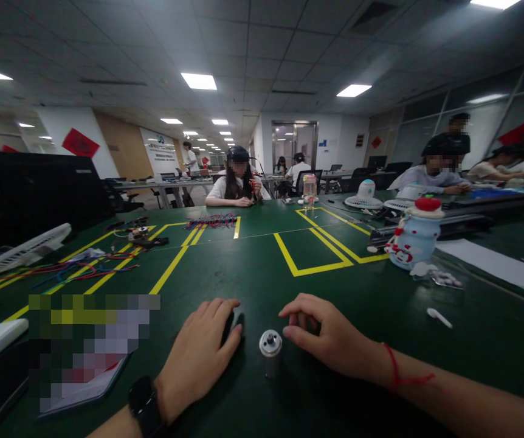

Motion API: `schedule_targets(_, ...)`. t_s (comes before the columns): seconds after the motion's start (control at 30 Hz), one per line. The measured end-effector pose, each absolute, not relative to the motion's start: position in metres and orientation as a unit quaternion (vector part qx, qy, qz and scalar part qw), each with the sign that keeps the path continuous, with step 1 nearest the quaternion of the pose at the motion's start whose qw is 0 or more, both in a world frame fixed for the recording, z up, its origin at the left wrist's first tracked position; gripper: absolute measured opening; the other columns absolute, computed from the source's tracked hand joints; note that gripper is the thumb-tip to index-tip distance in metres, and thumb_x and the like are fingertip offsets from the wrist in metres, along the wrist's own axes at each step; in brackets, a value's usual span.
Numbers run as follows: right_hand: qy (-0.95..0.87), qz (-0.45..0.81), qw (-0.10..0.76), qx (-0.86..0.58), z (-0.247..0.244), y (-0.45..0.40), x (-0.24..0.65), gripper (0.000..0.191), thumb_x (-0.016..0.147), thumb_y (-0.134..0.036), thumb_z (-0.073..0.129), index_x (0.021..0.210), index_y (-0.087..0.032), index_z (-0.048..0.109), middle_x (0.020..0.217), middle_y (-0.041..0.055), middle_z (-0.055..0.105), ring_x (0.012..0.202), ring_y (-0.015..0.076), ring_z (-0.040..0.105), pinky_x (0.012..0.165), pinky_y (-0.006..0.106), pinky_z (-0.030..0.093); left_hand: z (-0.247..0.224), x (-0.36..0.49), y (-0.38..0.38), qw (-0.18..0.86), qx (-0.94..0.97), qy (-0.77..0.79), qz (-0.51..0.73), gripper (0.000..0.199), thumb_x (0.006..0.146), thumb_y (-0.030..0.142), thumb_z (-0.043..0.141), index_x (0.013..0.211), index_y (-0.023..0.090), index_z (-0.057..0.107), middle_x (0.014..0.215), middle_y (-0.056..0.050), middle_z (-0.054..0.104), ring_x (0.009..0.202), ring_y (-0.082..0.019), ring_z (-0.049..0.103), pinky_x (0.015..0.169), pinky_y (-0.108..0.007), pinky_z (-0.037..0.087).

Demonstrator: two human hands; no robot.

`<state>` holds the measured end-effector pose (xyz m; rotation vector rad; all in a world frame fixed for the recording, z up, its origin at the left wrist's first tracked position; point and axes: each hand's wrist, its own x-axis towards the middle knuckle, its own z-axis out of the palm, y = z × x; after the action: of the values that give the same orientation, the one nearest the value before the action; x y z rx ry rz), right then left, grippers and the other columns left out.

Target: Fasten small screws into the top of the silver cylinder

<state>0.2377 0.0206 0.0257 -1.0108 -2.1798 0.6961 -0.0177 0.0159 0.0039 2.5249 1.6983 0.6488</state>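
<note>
A small cylindrical metal motor [270, 350] stands upright on the green tabletop, its round silver end and short shaft facing up. To its left, my left hand [200, 340] rests over the table with the fingers stretched forward and the thumb apart, holding nothing. On the other side my right hand [323, 331] hovers close to the motor. Its fingers are loosely curled, with a gap between thumb and forefinger and nothing visible in them. Neither hand touches the motor.
Loose coloured wires [91, 267] lie at left, near a partly blurred phone-like slab [91, 389]. At right are a blue bottle with a red lid [413, 234], a white earbud [439, 317] and white paper [494, 263]. A person [238, 179] sits across the table.
</note>
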Motion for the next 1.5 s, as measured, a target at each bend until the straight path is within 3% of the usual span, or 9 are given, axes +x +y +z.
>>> schedule_targets(0.1,-0.837,0.257,0.332,-0.350,0.034,0.012,0.223,0.028,0.079,-0.031,0.068,0.104,-0.020,0.065,0.092,0.0023,0.059,0.077,0.0135,0.052,0.069,0.027,0.042,0.008,-0.014,0.015,0.014,0.826,0.531,0.189,0.026,0.092,0.031,0.046,0.114,0.023,0.057,0.106,-0.006,0.059,0.096,-0.024,0.053,0.084,-0.038,0.041)
schedule_targets(0.23,-0.840,0.269,0.328,-0.338,0.037,0.006,0.215,0.016,0.081,-0.027,0.067,0.095,-0.019,0.068,0.090,0.0023,0.059,0.076,0.0130,0.053,0.071,0.028,0.043,0.011,-0.011,0.014,0.017,0.834,0.521,0.181,0.021,0.091,0.029,0.046,0.106,0.024,0.060,0.102,-0.006,0.058,0.093,-0.023,0.053,0.081,-0.036,0.041)
schedule_targets(0.6,-0.794,0.309,0.386,-0.355,0.043,0.011,0.221,0.011,0.085,-0.026,0.063,0.089,-0.019,0.070,0.088,0.0015,0.061,0.078,0.0119,0.055,0.067,0.023,0.042,0.012,-0.011,0.014,0.051,0.841,0.503,0.195,0.014,0.091,0.025,0.046,0.100,0.023,0.057,0.099,-0.004,0.057,0.090,-0.022,0.052,0.080,-0.036,0.040)
schedule_targets(0.9,-0.858,0.311,0.192,-0.361,0.034,0.022,0.254,0.014,0.083,-0.030,0.066,0.092,-0.023,0.074,0.093,0.0020,0.061,0.083,0.0139,0.057,0.073,0.026,0.044,0.009,-0.014,0.013,0.077,0.833,0.520,0.172,0.021,0.094,0.029,0.041,0.078,0.020,0.051,0.079,-0.002,0.058,0.073,-0.018,0.053,0.064,-0.029,0.038)
schedule_targets(1.23,-0.888,0.274,0.121,-0.350,0.037,0.031,0.263,0.019,0.081,-0.030,0.067,0.098,-0.028,0.075,0.099,0.0019,0.056,0.087,0.0148,0.055,0.076,0.027,0.042,0.006,-0.014,0.015,0.081,0.836,0.520,0.153,0.024,0.094,0.030,0.042,0.075,0.020,0.052,0.077,-0.001,0.058,0.071,-0.017,0.052,0.064,-0.029,0.035)
schedule_targets(1.5,-0.885,0.277,0.136,-0.350,0.035,0.031,0.263,0.024,0.077,-0.033,0.070,0.099,-0.024,0.073,0.097,0.0032,0.058,0.080,0.0140,0.055,0.069,0.026,0.043,0.006,-0.015,0.014,0.085,0.839,0.515,0.152,0.023,0.094,0.030,0.043,0.075,0.019,0.051,0.076,0.000,0.057,0.071,-0.017,0.051,0.063,-0.029,0.033)
